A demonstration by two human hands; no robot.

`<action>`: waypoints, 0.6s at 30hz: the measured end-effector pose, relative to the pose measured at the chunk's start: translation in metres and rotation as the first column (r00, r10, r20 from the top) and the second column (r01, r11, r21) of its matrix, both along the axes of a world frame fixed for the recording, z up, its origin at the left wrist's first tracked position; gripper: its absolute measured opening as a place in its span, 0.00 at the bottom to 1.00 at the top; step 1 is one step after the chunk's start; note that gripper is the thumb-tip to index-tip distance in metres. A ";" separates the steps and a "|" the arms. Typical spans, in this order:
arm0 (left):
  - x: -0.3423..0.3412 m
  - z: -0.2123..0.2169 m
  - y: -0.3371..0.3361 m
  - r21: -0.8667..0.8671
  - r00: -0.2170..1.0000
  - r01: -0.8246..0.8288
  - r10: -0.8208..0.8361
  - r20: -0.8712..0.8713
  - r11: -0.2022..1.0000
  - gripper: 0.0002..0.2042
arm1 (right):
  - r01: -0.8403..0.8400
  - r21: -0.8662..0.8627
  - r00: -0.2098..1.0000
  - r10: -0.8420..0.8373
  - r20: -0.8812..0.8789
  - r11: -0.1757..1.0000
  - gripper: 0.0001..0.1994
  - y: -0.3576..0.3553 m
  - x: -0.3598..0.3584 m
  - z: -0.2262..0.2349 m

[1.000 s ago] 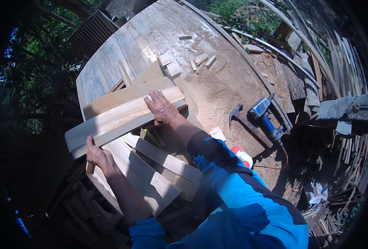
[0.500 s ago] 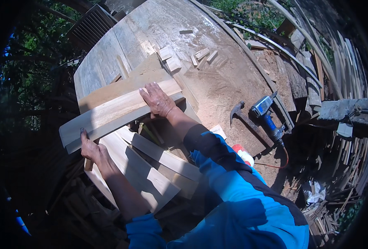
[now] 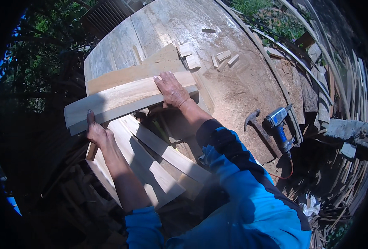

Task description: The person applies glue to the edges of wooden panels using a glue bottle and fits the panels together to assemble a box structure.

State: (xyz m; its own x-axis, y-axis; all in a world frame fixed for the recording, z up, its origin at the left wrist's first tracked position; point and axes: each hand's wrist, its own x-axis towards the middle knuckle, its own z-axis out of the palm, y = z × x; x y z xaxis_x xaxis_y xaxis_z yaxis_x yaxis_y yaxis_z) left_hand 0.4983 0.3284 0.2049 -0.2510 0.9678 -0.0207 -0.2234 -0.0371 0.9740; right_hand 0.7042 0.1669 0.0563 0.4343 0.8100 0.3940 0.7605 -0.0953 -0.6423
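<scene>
We are standing at a big weathered wooden worktable [image 3: 233,83], dusted with sawdust, and lying across its near-left edge is the long pale plank [image 3: 126,101] we are handling. Its long axis is running from lower left to upper right, with the left end jutting out past the table over the dark ground. Beneath it, a stack of similar cut boards [image 3: 150,162] is fanning out toward us.

Our right hand [image 3: 172,89] is pressing flat on the plank's right portion, fingers spread, palm down rather than clamped around it. Our left hand [image 3: 96,133] is gripping the lower edge near the overhanging end, fingers curling under and thumb on the face. So the plank is spanning between both hands, the left being nearer the free end.

Off to the right, a hammer [image 3: 256,124] and a blue power tool [image 3: 280,126] are lying side by side, well apart from the plank. Small wood offcuts [image 3: 223,58] are sitting farther up.
</scene>
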 end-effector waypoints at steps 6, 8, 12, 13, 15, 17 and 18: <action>0.000 -0.004 0.008 0.024 0.996 0.081 -0.081 0.040 0.996 0.18 | -0.007 0.026 1.000 0.007 -0.002 1.000 0.55 0.008 0.002 -0.003; 0.000 -0.003 0.005 0.062 0.987 0.150 -0.146 -0.064 0.987 0.18 | -0.005 0.028 1.000 0.005 -0.005 1.000 0.55 0.011 0.005 -0.006; 0.017 0.009 -0.003 -0.038 0.977 0.194 -0.197 -0.082 0.980 0.18 | 0.040 0.067 0.999 -0.042 0.018 0.997 0.56 0.019 0.011 -0.016; 0.019 0.009 -0.001 -0.038 0.977 0.196 -0.199 -0.082 0.980 0.18 | 0.047 0.087 0.998 -0.049 0.024 0.995 0.56 0.021 0.012 -0.016; 0.024 0.009 0.006 -0.010 0.996 0.085 -0.085 -0.001 0.996 0.19 | 0.038 0.083 0.999 -0.039 0.015 0.996 0.56 0.024 0.013 -0.016; 0.017 0.002 0.021 0.007 0.995 0.103 -0.103 0.005 0.995 0.20 | 0.027 0.081 1.000 -0.028 0.008 0.996 0.57 0.027 0.014 -0.015; 0.012 -0.002 0.027 0.027 0.993 0.117 -0.118 0.011 0.993 0.21 | 0.026 0.072 1.000 -0.026 0.003 0.997 0.57 0.028 0.013 -0.014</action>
